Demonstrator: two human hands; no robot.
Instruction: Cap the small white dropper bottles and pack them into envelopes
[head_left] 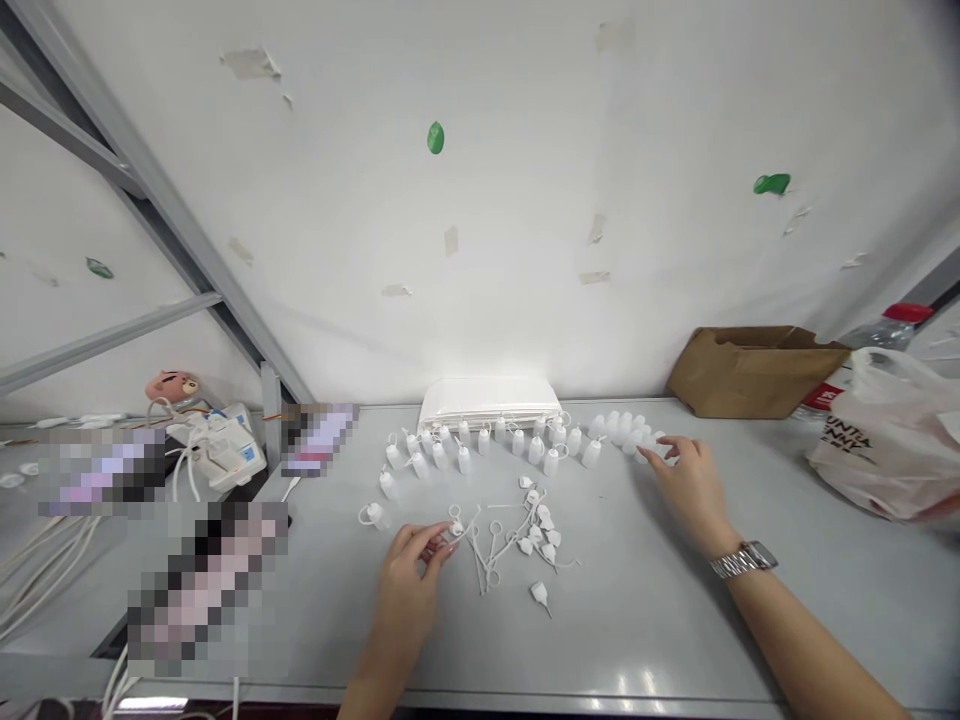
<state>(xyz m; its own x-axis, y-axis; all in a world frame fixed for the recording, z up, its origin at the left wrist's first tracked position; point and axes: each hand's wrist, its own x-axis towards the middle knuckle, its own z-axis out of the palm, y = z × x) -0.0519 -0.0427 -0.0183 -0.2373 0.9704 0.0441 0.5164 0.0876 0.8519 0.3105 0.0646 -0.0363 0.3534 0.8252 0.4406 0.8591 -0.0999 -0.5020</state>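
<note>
Between the fingertips of my left hand [416, 565] is a small white cap [456, 528] with a strap. My right hand [690, 485], with a watch on the wrist, pinches a translucent bottle at the right end of a cluster of uncapped bottles [621, 428]. Several capped bottles [464, 460] stand in loose rows near the back; one more [376, 516] sits just beyond my left hand. Loose white nozzle caps [543, 516] and thin ring straps [493, 545] lie between my hands. A single nozzle cap [540, 594] rests closer to the front edge.
A white box-like object [487, 397] is against the wall. At the right are a brown paper bag [757, 375], a plastic bag [885, 430] and a red-capped bottle [906, 314]. Phones [321, 440], a power strip [221, 450] and cables lie left.
</note>
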